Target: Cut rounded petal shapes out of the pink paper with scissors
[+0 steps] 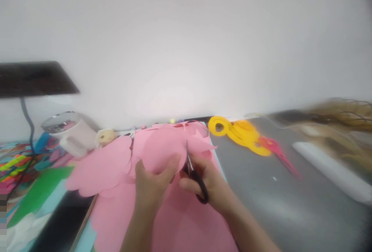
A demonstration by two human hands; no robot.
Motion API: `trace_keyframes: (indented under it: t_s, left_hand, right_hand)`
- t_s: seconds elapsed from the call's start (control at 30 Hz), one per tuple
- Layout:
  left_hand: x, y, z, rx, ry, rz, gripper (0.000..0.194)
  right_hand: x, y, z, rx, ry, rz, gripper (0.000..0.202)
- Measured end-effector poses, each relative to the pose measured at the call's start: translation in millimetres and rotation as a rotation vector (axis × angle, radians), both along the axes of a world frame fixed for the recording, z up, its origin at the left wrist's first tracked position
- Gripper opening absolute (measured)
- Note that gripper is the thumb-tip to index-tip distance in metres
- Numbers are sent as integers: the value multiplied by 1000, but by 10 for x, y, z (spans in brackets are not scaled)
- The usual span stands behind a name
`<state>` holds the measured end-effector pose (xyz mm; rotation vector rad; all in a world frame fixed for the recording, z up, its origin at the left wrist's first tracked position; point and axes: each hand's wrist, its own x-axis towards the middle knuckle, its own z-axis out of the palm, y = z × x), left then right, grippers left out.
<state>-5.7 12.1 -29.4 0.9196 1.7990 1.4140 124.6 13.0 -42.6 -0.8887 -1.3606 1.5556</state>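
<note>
My left hand (155, 184) grips a rounded piece of pink paper (164, 145) near its lower edge, thumb on top. In my right hand (207, 180) is a pair of scissors (200, 188) with black handles, fingers through the loops. Its blades point away from me and meet the paper's right edge, where a strip of pink paper (200, 142) hangs off to the right. More pink sheets (192, 221) lie beneath both hands. A scalloped pink cutout (101, 163) rests to the left of the held piece.
Yellow paper cutouts (240, 133) and pink scissors (280, 153) lie on the grey table (261, 209) at right, near a white roll (331, 170). At left stand a white mug (77, 135), colourful bits (16, 168), green paper (43, 186) and a dark flat object (68, 221).
</note>
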Motion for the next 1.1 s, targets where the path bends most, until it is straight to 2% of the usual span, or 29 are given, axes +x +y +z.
trace_keyframes:
  t_s: [0.27,0.5,0.7,0.93,1.1]
  left_hand:
    - [-12,12,-13,55,-91,-47,35]
    - [-1,-5,41,67,-145,-78,38]
    - [23,3,69,22,-250,-121,40]
    - [-29,-10,107,41,-237,-261,24]
    - [-41,-14,103,32,-211,-270,23]
  right_hand:
    - [2,-5,-7,-4,-5,5,27]
    - [0,-12,18,3,-42,-13,24]
    - [-14,-18,59,-16,-38,-17,21]
    - [17,4,30,5,-1,-1,24]
    - [21,6,29,3,14,6,27]
